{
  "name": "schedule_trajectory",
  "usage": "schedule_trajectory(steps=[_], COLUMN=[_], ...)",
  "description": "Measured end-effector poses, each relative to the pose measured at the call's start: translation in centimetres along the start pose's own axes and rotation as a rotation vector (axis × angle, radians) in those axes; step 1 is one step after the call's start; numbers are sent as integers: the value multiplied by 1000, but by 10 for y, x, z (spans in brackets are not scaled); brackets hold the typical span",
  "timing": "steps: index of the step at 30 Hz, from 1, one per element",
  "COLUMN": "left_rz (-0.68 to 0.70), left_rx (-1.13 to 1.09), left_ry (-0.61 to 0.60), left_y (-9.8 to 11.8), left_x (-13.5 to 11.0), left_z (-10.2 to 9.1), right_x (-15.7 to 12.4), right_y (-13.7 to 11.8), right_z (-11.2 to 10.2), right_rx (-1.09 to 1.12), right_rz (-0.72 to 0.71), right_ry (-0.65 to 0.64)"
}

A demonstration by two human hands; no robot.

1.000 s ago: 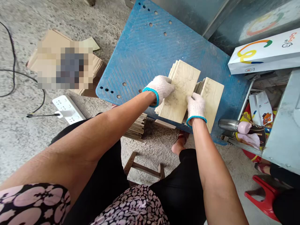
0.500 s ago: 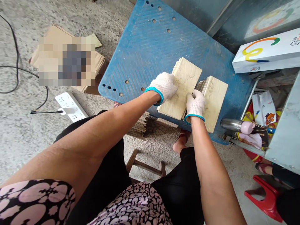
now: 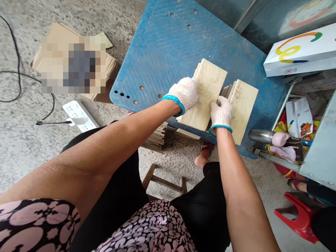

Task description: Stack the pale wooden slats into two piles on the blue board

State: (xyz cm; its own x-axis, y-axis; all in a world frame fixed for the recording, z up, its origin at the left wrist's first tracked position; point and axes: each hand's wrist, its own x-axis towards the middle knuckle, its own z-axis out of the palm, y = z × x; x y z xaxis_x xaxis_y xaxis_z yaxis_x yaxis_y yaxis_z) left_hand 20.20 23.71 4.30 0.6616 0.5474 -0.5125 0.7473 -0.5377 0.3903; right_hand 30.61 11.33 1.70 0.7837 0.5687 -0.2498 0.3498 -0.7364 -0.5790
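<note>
In the head view, a blue perforated platform (image 3: 168,59) carries two stacks of pale rectangular tiles at its near right edge, both overhanging that edge slightly toward the person. The far and left parts of the platform lie bare, with rows of holes along the near left edge and the far edge. The left hand (image 3: 185,93), in a white knit glove with a teal cuff, lies over the left tile stack (image 3: 210,87), palm on the top tile and fingers curled round its left side. The right hand (image 3: 221,112), gloved alike, rests between the stacks, fingers bent against the near side of the right tile stack (image 3: 243,105); whether it grips any tile cannot be told. Just beyond the platform's right edge lie a steel flask (image 3: 262,135) and a white box (image 3: 299,52).
</note>
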Motion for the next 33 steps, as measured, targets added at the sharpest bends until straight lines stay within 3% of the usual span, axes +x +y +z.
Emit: schedule_trajectory(steps=[11,18,24,26,28,31,33], left_rz=[67,134,133,97,65,64,77], left_rx=[51,17,-17,-5,7,1,31], left_ry=[50,91,43,12,7,-21,-32], left_y=[2,12,-5,-14,-23,-34,-39], left_x=[-9,-24,-30,-34,-40,-49,-53], left_z=[14,-8,-15,-18,-22,-26,-27], right_x=[4,-4,-24,-39,-58,-90,-107], right_y=[12,4,26,33,38,46,51], right_z=[2,3,-8,-20,-32,-39,-35], right_rx=[29,-86,-47,-64,-129,-377,-593], right_rz=[-77,-11,-139,-162,-162,-206,-251], right_ry=[5,85,209,89,-173,-586,-711])
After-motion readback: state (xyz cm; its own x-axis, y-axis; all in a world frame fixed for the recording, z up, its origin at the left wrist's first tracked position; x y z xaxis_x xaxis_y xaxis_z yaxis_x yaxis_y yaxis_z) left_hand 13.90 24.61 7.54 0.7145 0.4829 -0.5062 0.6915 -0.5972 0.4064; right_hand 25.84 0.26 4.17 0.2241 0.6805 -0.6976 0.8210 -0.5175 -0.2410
